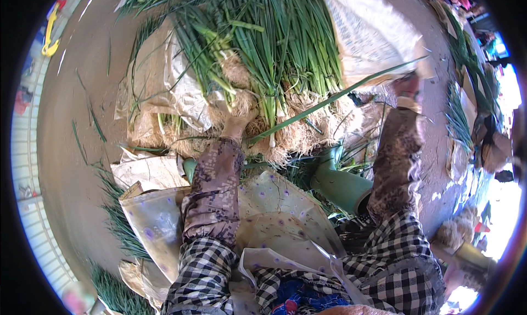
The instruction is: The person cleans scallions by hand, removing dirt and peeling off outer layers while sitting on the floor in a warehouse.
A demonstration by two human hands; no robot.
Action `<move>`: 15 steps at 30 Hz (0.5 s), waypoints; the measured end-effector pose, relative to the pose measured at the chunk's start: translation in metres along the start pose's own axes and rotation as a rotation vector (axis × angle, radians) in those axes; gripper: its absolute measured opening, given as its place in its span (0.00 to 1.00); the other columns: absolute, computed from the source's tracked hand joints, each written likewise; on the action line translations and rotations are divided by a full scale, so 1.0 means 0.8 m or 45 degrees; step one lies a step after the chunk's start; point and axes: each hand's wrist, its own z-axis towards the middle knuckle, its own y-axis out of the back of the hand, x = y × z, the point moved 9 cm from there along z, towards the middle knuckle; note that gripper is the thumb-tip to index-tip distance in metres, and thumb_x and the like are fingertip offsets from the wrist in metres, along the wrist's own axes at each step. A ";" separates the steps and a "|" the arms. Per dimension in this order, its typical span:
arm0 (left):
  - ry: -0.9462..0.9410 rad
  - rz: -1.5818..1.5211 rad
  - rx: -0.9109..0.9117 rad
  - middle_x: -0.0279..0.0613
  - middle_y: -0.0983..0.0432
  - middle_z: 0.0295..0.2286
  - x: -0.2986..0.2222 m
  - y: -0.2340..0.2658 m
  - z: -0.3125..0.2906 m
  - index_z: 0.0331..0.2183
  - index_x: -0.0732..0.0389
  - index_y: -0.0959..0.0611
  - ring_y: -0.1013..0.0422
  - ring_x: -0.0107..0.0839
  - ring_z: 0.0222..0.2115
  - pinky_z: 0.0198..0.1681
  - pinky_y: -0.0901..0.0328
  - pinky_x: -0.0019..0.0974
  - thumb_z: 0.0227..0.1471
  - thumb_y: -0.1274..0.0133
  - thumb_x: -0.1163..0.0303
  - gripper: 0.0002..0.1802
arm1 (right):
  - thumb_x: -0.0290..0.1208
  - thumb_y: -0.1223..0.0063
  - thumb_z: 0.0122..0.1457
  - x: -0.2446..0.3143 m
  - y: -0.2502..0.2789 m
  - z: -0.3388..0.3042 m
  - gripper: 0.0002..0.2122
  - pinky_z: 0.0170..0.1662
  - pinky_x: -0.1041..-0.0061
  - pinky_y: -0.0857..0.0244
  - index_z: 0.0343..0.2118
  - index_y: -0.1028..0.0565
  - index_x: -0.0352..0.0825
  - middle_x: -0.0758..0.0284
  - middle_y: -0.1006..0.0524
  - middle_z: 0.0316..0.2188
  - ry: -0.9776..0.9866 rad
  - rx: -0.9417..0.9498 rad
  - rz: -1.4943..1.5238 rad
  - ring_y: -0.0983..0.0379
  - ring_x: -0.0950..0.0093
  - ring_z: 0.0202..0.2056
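A large bundle of green onions lies in front of me, leaves pointing away and pale, tangled roots toward me. My left hand is in among the root ends on the bundle's left side; stems and roots hide its fingers. On the right, my right hand, smeared by motion, closes on the lower corner of a whitish printed sheet. That sheet is lifted and blurred beside the bundle. One long green leaf slants across from the roots toward my right hand.
A tan wrapping sheet lies under the bundle's left side. Green rubber boots and a spotted plastic apron are close to me. Loose leaves litter the brown floor. More onion bundles lie at far right.
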 end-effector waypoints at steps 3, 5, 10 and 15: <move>0.149 0.320 -0.020 0.45 0.37 0.44 0.028 -0.018 0.008 0.50 0.64 0.45 0.41 0.34 0.46 0.49 0.44 0.38 0.31 0.39 0.72 0.45 | 0.40 0.54 0.52 -0.092 0.156 0.058 0.19 0.43 0.64 0.37 0.44 0.35 0.33 0.64 0.31 0.41 -0.004 -0.133 0.015 0.35 0.68 0.42; 0.271 0.603 -0.186 0.46 0.37 0.44 0.045 0.027 -0.008 0.51 0.65 0.46 0.41 0.34 0.45 0.48 0.43 0.38 0.31 0.39 0.72 0.45 | 0.34 0.51 0.51 -0.187 0.169 0.028 0.17 0.40 0.57 0.37 0.43 0.35 0.35 0.65 0.30 0.38 -0.206 -0.042 0.184 0.34 0.67 0.39; 0.206 0.973 -0.395 0.59 0.43 0.46 0.049 0.077 0.009 0.53 0.65 0.51 0.40 0.38 0.45 0.43 0.37 0.37 0.37 0.43 0.68 0.45 | 0.50 0.52 0.46 -0.219 0.226 0.024 0.20 0.37 0.57 0.39 0.36 0.29 0.40 0.62 0.28 0.28 -0.504 -0.206 -0.617 0.32 0.67 0.36; 0.092 0.416 -0.740 0.54 0.59 0.54 -0.055 0.151 -0.032 0.55 0.56 0.59 0.32 0.23 0.31 0.20 0.37 0.12 0.44 0.59 0.85 0.40 | 0.53 0.47 0.41 -0.113 0.120 -0.027 0.29 0.44 0.61 0.42 0.44 0.34 0.38 0.56 0.32 0.40 -0.095 -0.271 -2.192 0.36 0.59 0.43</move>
